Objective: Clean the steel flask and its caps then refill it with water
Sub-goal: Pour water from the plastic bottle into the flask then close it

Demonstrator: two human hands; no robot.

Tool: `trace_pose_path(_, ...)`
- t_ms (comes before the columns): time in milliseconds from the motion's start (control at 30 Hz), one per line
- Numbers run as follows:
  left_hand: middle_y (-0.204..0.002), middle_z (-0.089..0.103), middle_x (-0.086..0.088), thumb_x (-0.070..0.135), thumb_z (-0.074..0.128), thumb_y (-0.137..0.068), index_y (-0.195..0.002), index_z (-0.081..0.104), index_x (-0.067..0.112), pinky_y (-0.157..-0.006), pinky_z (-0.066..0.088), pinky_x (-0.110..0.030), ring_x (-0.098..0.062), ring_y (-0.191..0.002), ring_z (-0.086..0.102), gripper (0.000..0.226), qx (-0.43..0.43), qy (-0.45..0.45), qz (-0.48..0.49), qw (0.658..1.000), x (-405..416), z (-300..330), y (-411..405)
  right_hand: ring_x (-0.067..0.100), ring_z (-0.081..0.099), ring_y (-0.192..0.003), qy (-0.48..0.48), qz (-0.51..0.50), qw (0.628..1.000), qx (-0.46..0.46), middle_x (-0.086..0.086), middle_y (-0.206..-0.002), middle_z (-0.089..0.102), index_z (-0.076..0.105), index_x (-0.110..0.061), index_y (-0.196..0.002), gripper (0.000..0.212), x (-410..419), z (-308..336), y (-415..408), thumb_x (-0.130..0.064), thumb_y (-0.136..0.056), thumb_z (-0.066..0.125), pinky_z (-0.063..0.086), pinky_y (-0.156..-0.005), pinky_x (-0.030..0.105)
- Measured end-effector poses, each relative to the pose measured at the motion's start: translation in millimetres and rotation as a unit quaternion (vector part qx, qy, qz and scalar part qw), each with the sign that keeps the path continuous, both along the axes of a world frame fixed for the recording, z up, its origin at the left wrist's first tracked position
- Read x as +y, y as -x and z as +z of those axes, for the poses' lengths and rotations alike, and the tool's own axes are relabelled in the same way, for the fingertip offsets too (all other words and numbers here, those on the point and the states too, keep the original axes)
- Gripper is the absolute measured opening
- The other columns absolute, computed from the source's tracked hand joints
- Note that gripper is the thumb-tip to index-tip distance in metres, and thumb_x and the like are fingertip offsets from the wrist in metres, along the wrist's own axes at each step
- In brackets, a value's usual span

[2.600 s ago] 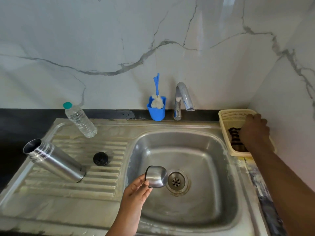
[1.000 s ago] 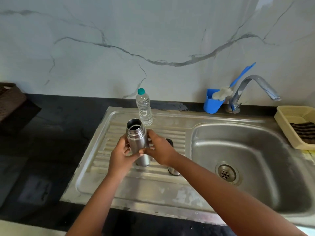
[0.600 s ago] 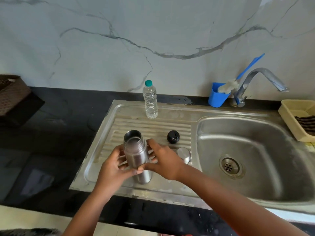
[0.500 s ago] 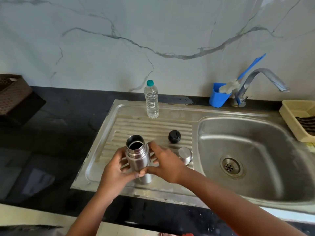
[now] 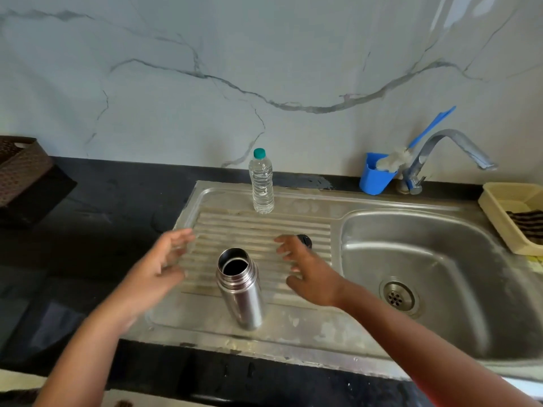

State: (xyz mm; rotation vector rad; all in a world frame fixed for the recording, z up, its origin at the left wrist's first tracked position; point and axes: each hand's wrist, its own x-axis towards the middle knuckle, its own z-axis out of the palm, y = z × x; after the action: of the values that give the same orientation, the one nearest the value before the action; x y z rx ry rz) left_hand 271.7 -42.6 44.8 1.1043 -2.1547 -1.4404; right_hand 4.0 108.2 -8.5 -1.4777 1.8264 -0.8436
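Head view looks down at a steel flask standing upright with its mouth open, just below the middle of the frame. It stands on the ridged drainboard of a steel sink. Both hands are beside the flask and do not touch it. The left hand is at its left with fingers spread wide and holds nothing. The right hand is at its right, fingers also spread, holding nothing. A small black cap peeks out just behind the right hand's fingers. A water bottle with a green lid stands upright at the back of the drainboard. At the upper right are a blue cup with a brush in it, a tap and a yellow tray. A brown basket sits at the far left.
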Motion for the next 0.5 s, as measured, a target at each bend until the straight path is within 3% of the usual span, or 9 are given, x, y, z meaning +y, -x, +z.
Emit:
trace_pose_path(100, -0.131, 0.059, 0.016, -0.002, 0.063, -0.091, -0.131, 0.052, 0.032, -0.097, 0.042, -0.019, 0.001, -0.123, 0.053, 0.054, 0.019, 0.019, -0.005, 1.0, -25, 19, 24, 0.014, 0.052, -0.113, -0.001, -0.037, 0.999, 0.019, 0.0, -0.128, 0.049, 0.034, -0.023, -0.142, 0.067, -24, 9, 24, -0.004, -0.084, 0.063, 0.046, -0.094, 0.025)
trace_pose_path(167, -0.131, 0.06, 0.016, 0.009, 0.067, -0.091, -0.13, 0.054, 0.034, -0.1, 0.044, -0.024, 0.001, -0.12, 0.056, 0.048, 0.021, 0.017, -0.042, 0.999, -39, 27, 50, 0.015, 0.053, -0.112, 0.012, -0.044, 0.998, 0.038, 0.003, -0.13, 0.051, 0.035, -0.02, -0.142, 0.066, -48, 20, 36, -0.007, -0.086, 0.066, 0.047, -0.093, 0.027)
trace_pose_path(333, -0.139, 0.054, 0.005, 0.012, 0.065, -0.093, -0.138, 0.051, 0.022, -0.098, 0.047, -0.028, -0.01, -0.122, 0.056, 0.048, 0.004, 0.002, -0.074, 0.997, -77, 32, 129, 0.021, 0.053, -0.12, 0.029, -0.058, 0.993, 0.1, 0.011, -0.138, 0.05, 0.034, -0.013, -0.144, 0.066, -113, 44, 59, -0.013, -0.087, 0.068, 0.047, -0.101, 0.038)
trace_pose_path(500, -0.143, 0.05, -0.001, 0.015, 0.072, -0.089, -0.14, 0.048, 0.02, -0.107, 0.044, -0.041, -0.018, -0.126, 0.051, 0.057, 0.036, -0.025, 0.011, 0.999, -117, 24, 192, 0.031, 0.036, -0.138, 0.02, -0.104, 0.985, 0.137, 0.014, -0.154, 0.029, 0.021, -0.012, -0.153, 0.074, -160, 53, 69, -0.011, -0.091, 0.061, 0.033, -0.113, 0.04)
